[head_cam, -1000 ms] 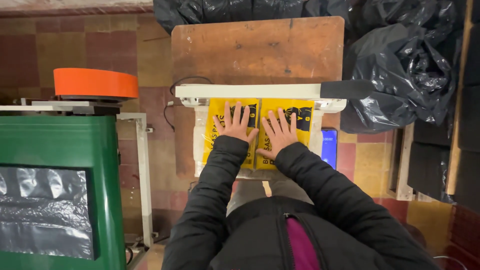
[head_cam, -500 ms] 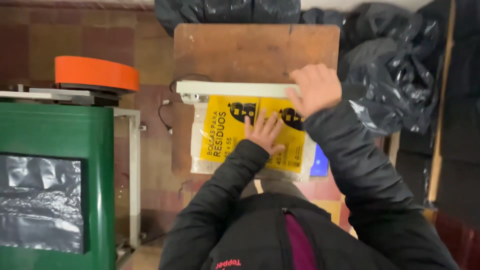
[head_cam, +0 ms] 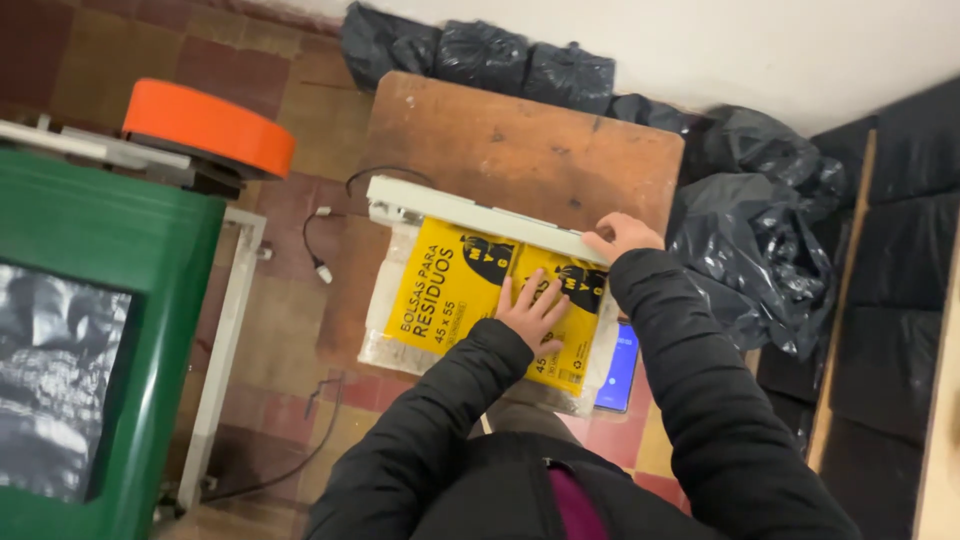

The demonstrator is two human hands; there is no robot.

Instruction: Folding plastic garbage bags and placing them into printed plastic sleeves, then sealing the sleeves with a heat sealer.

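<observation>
The yellow printed plastic bag packet (head_cam: 470, 300) is partly hidden under the left hand (head_cam: 533, 312) and the long white sealer bar (head_cam: 480, 215). The blue-lit phone (head_cam: 620, 368) disappears behind the right sleeve. The green machine (head_cam: 90, 330) is cut off at the left edge.

Left hand (head_cam: 532, 312): flat on the packet of bags (head_cam: 480, 300), which lies under it on the wooden table (head_cam: 520, 150).
Sealer bar (head_cam: 480, 216): just beyond the left hand's fingertips, across the packet's far edge.
Right hand (head_cam: 622, 236): on the bar's right end, right of the left hand.
Phone (head_cam: 620, 368): right of and nearer than the left hand.
Bin bags (head_cam: 760, 230): right of the right hand, on the floor.
Green machine (head_cam: 90, 330): well left of both hands.
</observation>
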